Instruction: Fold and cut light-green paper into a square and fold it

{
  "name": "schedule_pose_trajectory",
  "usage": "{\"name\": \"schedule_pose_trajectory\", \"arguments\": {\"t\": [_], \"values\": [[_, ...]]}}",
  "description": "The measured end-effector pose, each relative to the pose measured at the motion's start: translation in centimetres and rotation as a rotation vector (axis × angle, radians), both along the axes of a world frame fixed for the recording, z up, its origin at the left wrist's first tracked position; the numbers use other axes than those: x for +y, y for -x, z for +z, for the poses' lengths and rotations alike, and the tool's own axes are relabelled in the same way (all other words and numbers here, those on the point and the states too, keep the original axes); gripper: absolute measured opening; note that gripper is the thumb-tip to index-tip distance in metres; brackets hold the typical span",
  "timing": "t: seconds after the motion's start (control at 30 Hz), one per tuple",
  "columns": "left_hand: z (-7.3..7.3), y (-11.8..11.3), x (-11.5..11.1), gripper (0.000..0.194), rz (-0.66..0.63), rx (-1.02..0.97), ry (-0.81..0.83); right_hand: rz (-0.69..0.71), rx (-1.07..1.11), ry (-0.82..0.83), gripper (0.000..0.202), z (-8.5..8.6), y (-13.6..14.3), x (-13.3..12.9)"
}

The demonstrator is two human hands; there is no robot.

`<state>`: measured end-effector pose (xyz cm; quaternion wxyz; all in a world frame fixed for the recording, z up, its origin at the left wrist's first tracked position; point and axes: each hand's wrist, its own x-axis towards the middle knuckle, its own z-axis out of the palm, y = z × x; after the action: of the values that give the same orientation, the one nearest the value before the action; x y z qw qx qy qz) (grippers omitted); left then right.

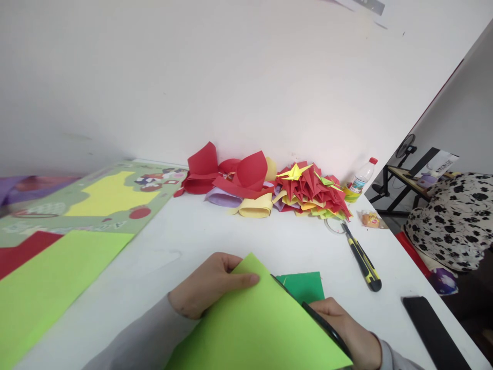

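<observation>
Your left hand [215, 285] pinches the upper corner of a lime-green sheet [250, 329], thumb laid on its face and the other fingers mostly hidden behind it. Your right hand [344, 324] is wrapped around the handles of what look like black scissors [325, 325], set along the sheet's right-hand side; you cannot tell how wide the blades stand, as the paper hides part of them. The sheet slants over the near part of the white table [173, 236]. Trimming along that side seems to be the step in hand; the next move probably calls for a taut sheet, blades in line with the cut and your left thumb clear of it. Just beyond the scissors lies a dark-green piece [310, 286]. Farther out, a yellow-and-black cutter [362, 256] lies towards the table's right edge, with a black flat object [435, 329] nearer you along that edge. Along the far edge, by the wall, sit curled red paper shapes [203, 162] and a heap of folded paper [308, 187], with a bottle [360, 180] at the far right corner. On the left side lies a decorated poster [156, 205].
</observation>
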<state>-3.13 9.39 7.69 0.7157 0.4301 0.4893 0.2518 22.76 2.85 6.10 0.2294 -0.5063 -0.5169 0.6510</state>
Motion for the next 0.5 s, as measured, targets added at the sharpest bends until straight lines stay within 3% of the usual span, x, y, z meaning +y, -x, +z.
{"name": "schedule_pose_trajectory", "arguments": {"t": [0.13, 0.3, 0.5], "values": [[0.0, -0.1, 0.0, 0.034, 0.009, -0.002, -0.004, 0.028, -0.14, -0.139, 0.059, -0.2, -0.8, -0.2], [0.0, -0.1, -0.1, 0.033, -0.008, -0.025, 0.001, 0.257, -0.23, -0.52, 0.059, -1.5, -2.1, -0.3], [-0.2, -0.4, -0.1, 0.032, -0.051, -0.052, -0.006, 0.306, -0.243, -0.619, 0.055, -2.5, -2.6, -0.1]]}}
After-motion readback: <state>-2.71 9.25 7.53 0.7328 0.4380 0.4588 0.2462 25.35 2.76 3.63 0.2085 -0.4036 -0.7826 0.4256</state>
